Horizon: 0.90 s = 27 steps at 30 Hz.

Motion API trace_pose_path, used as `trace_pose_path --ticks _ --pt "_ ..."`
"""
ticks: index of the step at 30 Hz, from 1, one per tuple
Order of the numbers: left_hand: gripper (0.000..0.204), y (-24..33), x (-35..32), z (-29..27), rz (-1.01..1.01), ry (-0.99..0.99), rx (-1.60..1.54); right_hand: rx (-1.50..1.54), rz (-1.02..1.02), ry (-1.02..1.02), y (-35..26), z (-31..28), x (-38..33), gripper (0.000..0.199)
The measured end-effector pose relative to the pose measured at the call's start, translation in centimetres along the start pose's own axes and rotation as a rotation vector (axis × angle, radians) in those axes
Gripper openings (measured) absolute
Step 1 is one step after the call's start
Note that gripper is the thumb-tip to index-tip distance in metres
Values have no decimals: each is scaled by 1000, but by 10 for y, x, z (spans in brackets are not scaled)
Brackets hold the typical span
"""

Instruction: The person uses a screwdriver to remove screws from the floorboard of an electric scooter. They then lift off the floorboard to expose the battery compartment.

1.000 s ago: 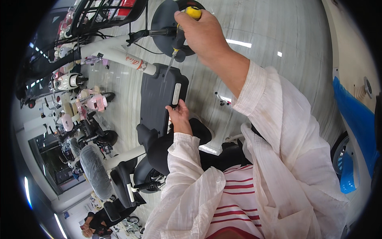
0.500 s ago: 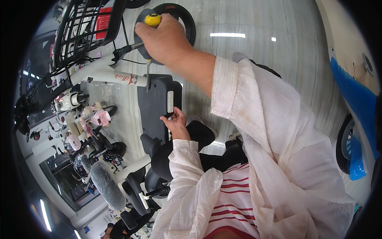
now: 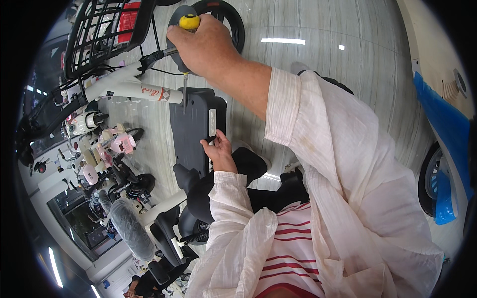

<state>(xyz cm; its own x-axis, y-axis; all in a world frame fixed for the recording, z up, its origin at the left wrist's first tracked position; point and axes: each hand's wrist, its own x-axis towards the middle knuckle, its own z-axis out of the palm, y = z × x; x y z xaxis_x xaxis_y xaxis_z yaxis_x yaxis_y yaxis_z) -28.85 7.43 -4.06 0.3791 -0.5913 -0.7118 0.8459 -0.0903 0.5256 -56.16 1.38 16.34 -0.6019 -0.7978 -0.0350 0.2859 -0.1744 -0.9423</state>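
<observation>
The right hand is closed in a fist around the handle of a screwdriver, whose yellow butt end pokes out above the knuckles while the thin metal shaft runs straight down from under the hand to the top edge of a dark grey battery case. The tip seems to touch the case near its upper left corner, though the exact contact is too small to make out. The left hand sits below the right hand, its fingers curled over the right-hand edge of the same case, just under a pale oblong strip set into the case's side; the fingers are clamped on that edge and the thumb lies along it. Both wrists come out of loose cream sleeves, and a red-and-white striped top shows beneath them. To the left of the right hand runs a white frame tube of a small electric bike, almost touching the case, with thin black cables running by it. Up and to the left of the right hand hangs a black wire basket, and just behind the hand is a black tyre. Below the left hand is a black saddle. The floor beyond is pale polished tile, and a blue-and-white vehicle stands well apart to the right.
</observation>
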Motion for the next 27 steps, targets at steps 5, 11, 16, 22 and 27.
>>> trace_pose_path --ticks 5,11,16,22,27 --pt "55 24 7 -11 -24 -22 189 -99 64 -126 -7 -1 -4 47" --pt "24 86 -16 25 266 -148 646 -322 162 -57 46 5 -4 50" --pt "53 92 -86 70 425 -537 1438 -468 629 130 199 -31 -55 53" --pt "89 69 -66 41 1160 -802 2443 -796 764 112 305 -97 -100 43" --pt "97 41 -46 41 1320 -707 2620 -888 672 173 330 -124 -84 35"
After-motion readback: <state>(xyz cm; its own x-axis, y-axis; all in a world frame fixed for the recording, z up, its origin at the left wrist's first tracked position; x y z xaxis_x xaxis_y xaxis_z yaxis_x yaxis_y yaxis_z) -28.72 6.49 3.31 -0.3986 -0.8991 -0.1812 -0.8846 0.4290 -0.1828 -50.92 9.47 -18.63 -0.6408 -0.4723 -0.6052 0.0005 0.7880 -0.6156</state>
